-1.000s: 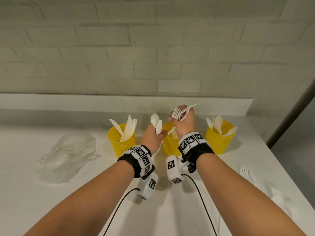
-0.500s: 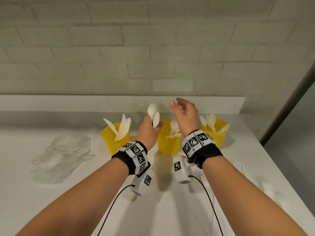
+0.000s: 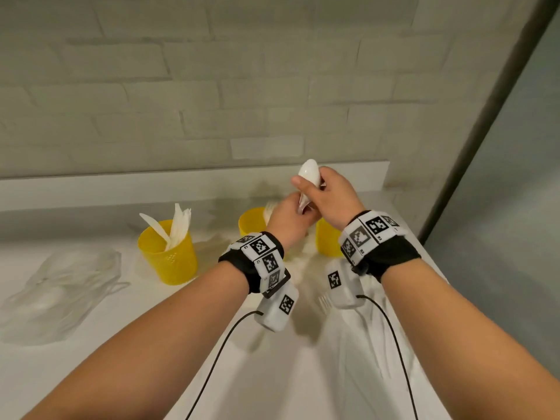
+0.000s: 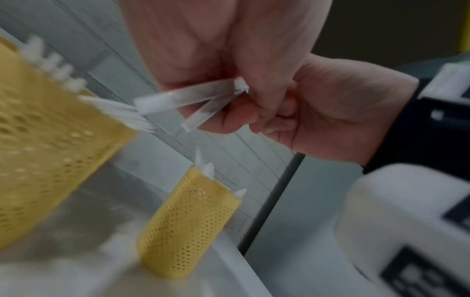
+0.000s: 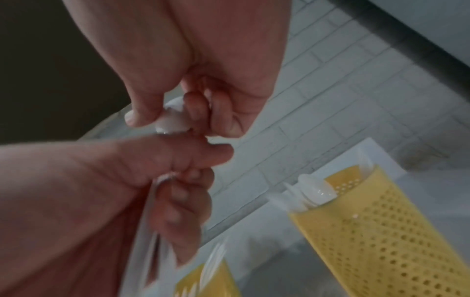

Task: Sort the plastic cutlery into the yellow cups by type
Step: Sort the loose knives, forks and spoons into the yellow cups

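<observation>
Leftmost on the white surface (image 3: 75, 374) lies a crumpled clear plastic bag (image 3: 60, 286), and just right of it stands a yellow perforated cup (image 3: 169, 256) with white plastic knives (image 3: 174, 227) sticking up out of it. Next comes the middle yellow cup (image 3: 251, 221), partly hidden behind the hands, with white fork tines showing at its rim in the left wrist view. Above and in front of that cup the left hand (image 3: 288, 219) has its grip curled round the handles of two white plastic spoons (image 4: 188, 98), whose ends splay apart below the fingers. The right hand (image 3: 328, 195) meets it from the other side, thumb and fingers pinching the bowl of a spoon (image 3: 309, 175) that points upward; both hands touch each other at the spoons. Below the right wrist stands the third yellow cup (image 3: 325, 241), holding white spoons in the right wrist view. A white plastic fork (image 3: 324, 301) lies on the surface near the right wrist camera, blurred. Behind everything runs a pale brick wall (image 3: 212, 86).
</observation>
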The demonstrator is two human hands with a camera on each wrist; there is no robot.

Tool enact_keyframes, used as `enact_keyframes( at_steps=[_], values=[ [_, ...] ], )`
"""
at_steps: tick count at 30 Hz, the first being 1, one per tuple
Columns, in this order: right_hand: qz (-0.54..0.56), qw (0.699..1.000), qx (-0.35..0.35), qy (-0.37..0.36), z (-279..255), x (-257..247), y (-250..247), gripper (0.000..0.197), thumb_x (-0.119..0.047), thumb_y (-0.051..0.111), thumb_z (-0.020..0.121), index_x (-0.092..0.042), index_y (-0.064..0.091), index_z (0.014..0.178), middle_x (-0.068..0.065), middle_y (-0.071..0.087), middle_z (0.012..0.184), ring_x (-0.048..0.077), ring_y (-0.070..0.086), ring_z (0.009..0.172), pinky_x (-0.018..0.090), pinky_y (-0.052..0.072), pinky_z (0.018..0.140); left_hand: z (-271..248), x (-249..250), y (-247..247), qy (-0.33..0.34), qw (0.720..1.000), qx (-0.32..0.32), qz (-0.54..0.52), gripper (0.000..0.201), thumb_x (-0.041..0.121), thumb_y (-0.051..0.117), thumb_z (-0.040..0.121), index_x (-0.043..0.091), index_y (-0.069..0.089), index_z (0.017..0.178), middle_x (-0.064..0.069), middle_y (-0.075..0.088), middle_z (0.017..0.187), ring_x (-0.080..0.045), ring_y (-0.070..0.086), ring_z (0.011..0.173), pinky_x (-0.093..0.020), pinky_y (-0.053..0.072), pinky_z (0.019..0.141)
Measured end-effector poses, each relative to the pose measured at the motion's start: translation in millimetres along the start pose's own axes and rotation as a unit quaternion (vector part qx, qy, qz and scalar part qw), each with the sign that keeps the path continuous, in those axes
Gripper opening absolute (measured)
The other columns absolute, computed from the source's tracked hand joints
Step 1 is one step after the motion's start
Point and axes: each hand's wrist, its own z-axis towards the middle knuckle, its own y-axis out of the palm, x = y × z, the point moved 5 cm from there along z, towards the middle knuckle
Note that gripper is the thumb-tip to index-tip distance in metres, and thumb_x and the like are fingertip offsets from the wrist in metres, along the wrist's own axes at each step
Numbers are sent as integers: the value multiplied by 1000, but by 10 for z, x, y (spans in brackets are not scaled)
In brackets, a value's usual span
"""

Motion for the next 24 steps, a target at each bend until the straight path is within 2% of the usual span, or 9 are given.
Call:
enact_keyframes(
  at_steps=[2, 4, 6, 8, 14, 16, 18, 20, 24],
  values=[
    [17, 999, 25, 19, 52, 72, -203, 34, -44, 59, 88, -11, 50, 87, -1, 48, 71, 14, 46, 62, 26, 39, 59, 65, 8, 125, -6, 1000, -6, 10, 20, 17, 63, 88, 14, 55, 106, -1, 61, 88, -18, 59, 73, -29, 53, 58],
    [20, 995, 99, 26, 134, 126, -439, 32, -44, 56, 90, -14, 46, 86, -3, 48, 71, 16, 48, 63, 29, 41, 61, 123, -21, 244, 0, 995, -20, 94, 21, 20, 65, 86, 16, 58, 106, -1, 61, 89, -24, 63, 83, -34, 54, 72],
    [47, 982, 183, 25, 206, 198, -644, 28, -43, 55, 91, -19, 42, 84, -3, 49, 72, 22, 52, 67, 34, 46, 64, 155, -87, 355, 12, 977, -34, 211, 28, 25, 64, 85, 18, 60, 112, -6, 58, 104, -28, 61, 95, -36, 50, 84],
    [59, 974, 218, 24, 245, 300, -727, 27, -41, 55, 91, -18, 42, 88, 2, 52, 76, 25, 54, 68, 36, 49, 64, 175, -158, 446, 16, 957, -39, 287, 35, 33, 62, 86, 20, 59, 118, -8, 51, 118, -30, 59, 103, -41, 48, 91],
    [13, 982, 135, 129, 192, 823, -431, 43, -46, 62, 85, -11, 50, 107, 15, 62, 101, 32, 63, 80, 48, 55, 79, 190, -201, 536, 20, 932, -11, 363, 41, 48, 56, 89, 19, 56, 118, -9, 42, 128, -31, 56, 109, -43, 48, 91],
    [11, 983, 113, 147, 111, 902, -380, 51, -48, 64, 83, -12, 53, 116, 13, 56, 116, 31, 63, 95, 43, 53, 89, 199, -193, 542, 26, 932, -8, 362, 40, 47, 56, 90, 17, 55, 116, -9, 43, 126, -32, 56, 107, -43, 48, 89],
    [-3, 984, 124, 131, 13, 919, -454, 47, -43, 62, 86, -13, 53, 122, 8, 48, 123, 19, 57, 106, 25, 43, 93, 209, -188, 544, 22, 928, -10, 372, 41, 45, 54, 91, 15, 54, 118, -10, 42, 125, -34, 56, 107, -44, 49, 88],
    [-28, 982, 146, 112, -130, 891, -596, 38, -35, 62, 88, -14, 55, 118, 5, 49, 120, 9, 53, 100, 17, 36, 88, 192, -172, 542, 16, 921, -6, 388, 43, 45, 52, 91, 15, 51, 122, -9, 43, 126, -33, 56, 107, -42, 50, 85],
    [-59, 983, 94, 147, -535, 942, -730, 16, -32, 69, 82, -17, 65, 84, 0, 63, 82, 13, 56, 76, 26, 45, 73, 12, -109, 526, 40, 916, 22, 400, 43, 40, 54, 91, 18, 44, 127, -6, 46, 128, -29, 56, 110, -38, 44, 82]
  ],
)
